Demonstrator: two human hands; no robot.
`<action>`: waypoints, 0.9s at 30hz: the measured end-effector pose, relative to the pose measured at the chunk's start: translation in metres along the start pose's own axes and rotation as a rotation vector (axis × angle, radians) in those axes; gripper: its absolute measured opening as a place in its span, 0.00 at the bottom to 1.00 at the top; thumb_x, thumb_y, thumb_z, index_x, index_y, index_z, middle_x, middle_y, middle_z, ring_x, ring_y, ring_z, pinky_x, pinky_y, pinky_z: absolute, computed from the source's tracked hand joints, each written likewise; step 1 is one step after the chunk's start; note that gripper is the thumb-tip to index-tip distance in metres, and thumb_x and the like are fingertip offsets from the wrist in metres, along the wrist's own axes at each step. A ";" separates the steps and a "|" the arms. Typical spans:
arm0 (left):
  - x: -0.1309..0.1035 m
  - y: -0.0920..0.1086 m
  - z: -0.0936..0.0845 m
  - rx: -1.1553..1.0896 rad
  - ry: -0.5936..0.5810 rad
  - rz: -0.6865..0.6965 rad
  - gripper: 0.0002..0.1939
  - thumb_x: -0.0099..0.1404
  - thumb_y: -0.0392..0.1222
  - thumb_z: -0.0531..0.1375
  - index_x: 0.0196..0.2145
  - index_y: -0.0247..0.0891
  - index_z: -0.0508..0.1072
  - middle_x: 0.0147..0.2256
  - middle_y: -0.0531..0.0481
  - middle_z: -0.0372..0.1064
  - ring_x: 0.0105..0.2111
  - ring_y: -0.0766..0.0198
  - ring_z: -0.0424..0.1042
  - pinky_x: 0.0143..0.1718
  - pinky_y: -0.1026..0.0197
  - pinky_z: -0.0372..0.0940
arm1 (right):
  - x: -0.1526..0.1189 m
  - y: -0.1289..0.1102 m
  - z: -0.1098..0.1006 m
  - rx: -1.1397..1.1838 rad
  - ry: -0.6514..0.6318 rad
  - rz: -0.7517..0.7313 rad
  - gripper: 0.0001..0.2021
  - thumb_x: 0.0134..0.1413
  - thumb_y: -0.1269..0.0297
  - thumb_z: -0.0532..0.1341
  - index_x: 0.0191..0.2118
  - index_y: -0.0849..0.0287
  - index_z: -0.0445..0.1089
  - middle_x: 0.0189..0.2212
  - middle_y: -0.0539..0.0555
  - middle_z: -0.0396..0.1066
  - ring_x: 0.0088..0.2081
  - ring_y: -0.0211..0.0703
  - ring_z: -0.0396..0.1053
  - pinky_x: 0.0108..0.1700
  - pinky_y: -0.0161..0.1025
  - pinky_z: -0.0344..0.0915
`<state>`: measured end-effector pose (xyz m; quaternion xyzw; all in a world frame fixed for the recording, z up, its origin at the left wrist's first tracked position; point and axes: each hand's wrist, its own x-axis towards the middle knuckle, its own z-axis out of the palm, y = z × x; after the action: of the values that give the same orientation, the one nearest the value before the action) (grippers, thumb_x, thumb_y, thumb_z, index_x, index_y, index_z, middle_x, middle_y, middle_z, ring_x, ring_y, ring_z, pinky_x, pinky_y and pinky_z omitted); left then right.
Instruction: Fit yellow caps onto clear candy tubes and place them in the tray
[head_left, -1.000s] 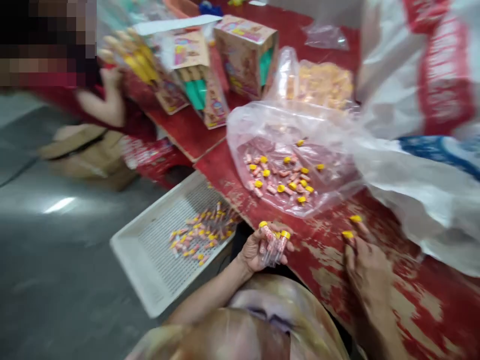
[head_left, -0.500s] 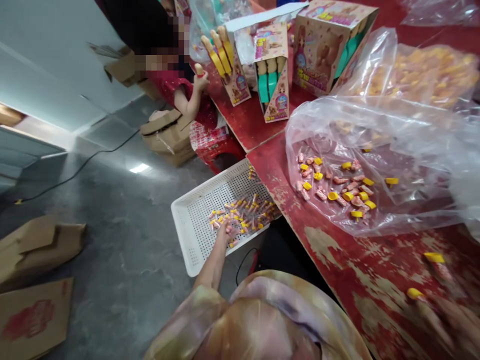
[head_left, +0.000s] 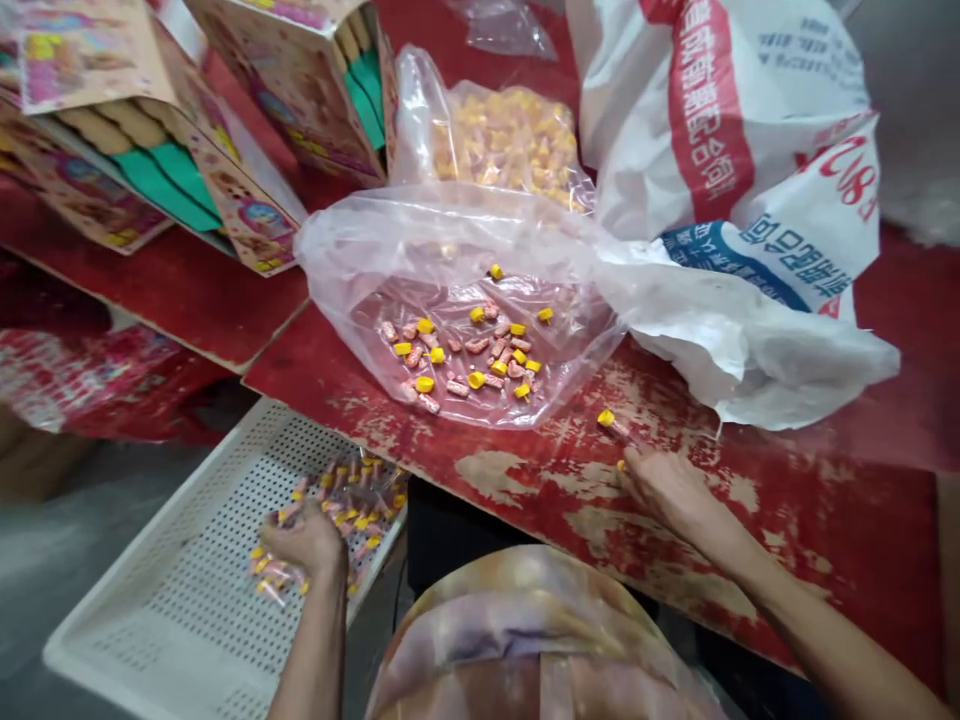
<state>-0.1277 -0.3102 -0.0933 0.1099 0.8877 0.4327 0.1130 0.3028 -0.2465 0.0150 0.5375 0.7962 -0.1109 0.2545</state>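
Left hand (head_left: 306,545) over a white tray (head_left: 187,590) of yellow-capped tubes (head_left: 364,505); right hand (head_left: 660,485) at a red bench (head_left: 847,520).
Left fingertips are hidden, grip unclear. Right fingers bunch together at a single tube (head_left: 609,421); whether clamped on it, I cannot tell. Beyond the right hand, leftward, lies a clear bag (head_left: 457,235) with pink pieces (head_left: 477,346).

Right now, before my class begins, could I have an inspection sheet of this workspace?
Surface: red table, worn in patches.
Job's things: yellow-capped tubes in a white crate; small yellow and pink pieces in or on a plastic bag.
Clutter: printed boxes at the left, white sack with printing at the right.
Left hand: at the tubes in the crate; grip unclear.
Right hand: fingers at a capped tube over the table; grip unclear.
Cables: nothing seen.
Surroundings: grey floor at the left.
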 end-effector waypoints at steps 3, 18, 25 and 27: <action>-0.050 0.050 -0.001 -0.137 -0.048 0.277 0.14 0.58 0.40 0.58 0.42 0.35 0.67 0.39 0.49 0.67 0.38 0.61 0.68 0.44 0.59 0.63 | -0.004 0.000 -0.002 0.003 0.038 -0.004 0.08 0.61 0.66 0.49 0.36 0.61 0.63 0.28 0.55 0.68 0.25 0.43 0.68 0.25 0.39 0.36; -0.223 0.114 0.034 -0.638 -1.503 -0.677 0.20 0.54 0.42 0.64 0.41 0.36 0.61 0.28 0.52 0.68 0.25 0.67 0.69 0.25 0.65 0.66 | -0.011 -0.055 0.012 0.498 0.939 -0.089 0.11 0.62 0.64 0.51 0.46 0.61 0.65 0.44 0.59 0.66 0.45 0.47 0.62 0.46 0.44 0.58; -0.216 0.108 0.031 -0.571 -1.582 -0.636 0.16 0.56 0.40 0.58 0.43 0.35 0.63 0.21 0.53 0.66 0.19 0.63 0.70 0.20 0.64 0.66 | 0.029 0.015 0.028 0.049 0.706 0.242 0.16 0.63 0.61 0.50 0.51 0.61 0.66 0.40 0.59 0.67 0.37 0.48 0.64 0.36 0.43 0.59; -0.216 0.104 0.032 -0.573 -1.621 -0.652 0.15 0.54 0.38 0.58 0.41 0.35 0.64 0.22 0.53 0.66 0.21 0.62 0.71 0.20 0.61 0.69 | 0.026 0.017 0.027 0.099 0.631 0.163 0.17 0.64 0.60 0.46 0.51 0.58 0.66 0.38 0.57 0.67 0.31 0.42 0.65 0.31 0.38 0.58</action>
<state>0.0968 -0.2869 -0.0070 0.0915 0.3829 0.3735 0.8400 0.3188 -0.2310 -0.0199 0.6191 0.7838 0.0432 -0.0232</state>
